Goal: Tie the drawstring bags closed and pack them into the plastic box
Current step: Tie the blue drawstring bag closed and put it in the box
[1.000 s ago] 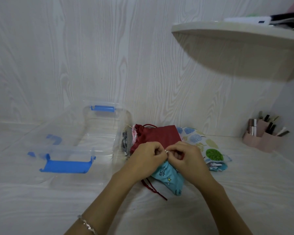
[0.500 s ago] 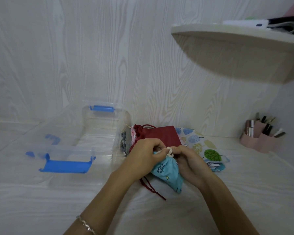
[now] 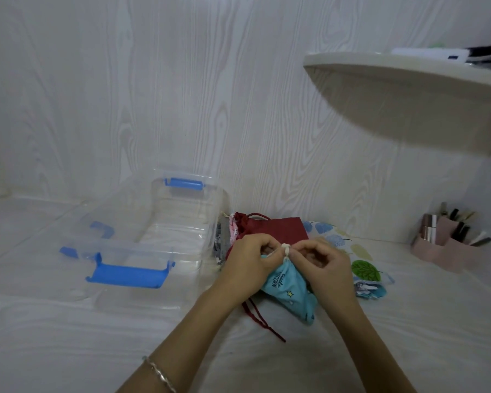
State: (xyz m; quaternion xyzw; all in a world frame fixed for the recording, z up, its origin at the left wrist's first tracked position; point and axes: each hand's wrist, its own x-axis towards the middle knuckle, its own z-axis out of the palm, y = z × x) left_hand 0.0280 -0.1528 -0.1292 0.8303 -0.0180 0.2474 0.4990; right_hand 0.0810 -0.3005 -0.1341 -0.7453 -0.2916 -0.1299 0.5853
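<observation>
Up close, the fingertips (image 3: 277, 252) of both hands pinch a white cord (image 3: 285, 249) that stands up in a small loop or knot between them. The left hand (image 3: 251, 262) grips the cord from the left with thumb and forefinger, its other fingers curled in. The right hand (image 3: 325, 263) pinches from the right, its remaining fingers bent toward the palm. The cord comes out of the gathered neck of a turquoise bag (image 3: 291, 293), printed with small stars and dark lettering, which hangs down from the fingers and rests on the white table (image 3: 68, 336) between the two wrists. A thin silver bracelet (image 3: 159, 374) sits on the left forearm.

Just behind the hands lies a pile of other fabric bags: a dark red bag (image 3: 278, 229) on top, its red cord (image 3: 262, 321) trailing toward the viewer beneath the left wrist, and a white bag with blue and green leaf shapes (image 3: 352, 251) to the right. To the left of the pile, nearly touching it, stands a clear plastic box (image 3: 159, 245) with blue latches, open on top; no bags are visible inside. Far right, near the wall, a pink holder (image 3: 442, 245) contains cosmetics. Above it, a pale shelf (image 3: 408, 89) juts from the white wood-grain wall (image 3: 125, 95)
</observation>
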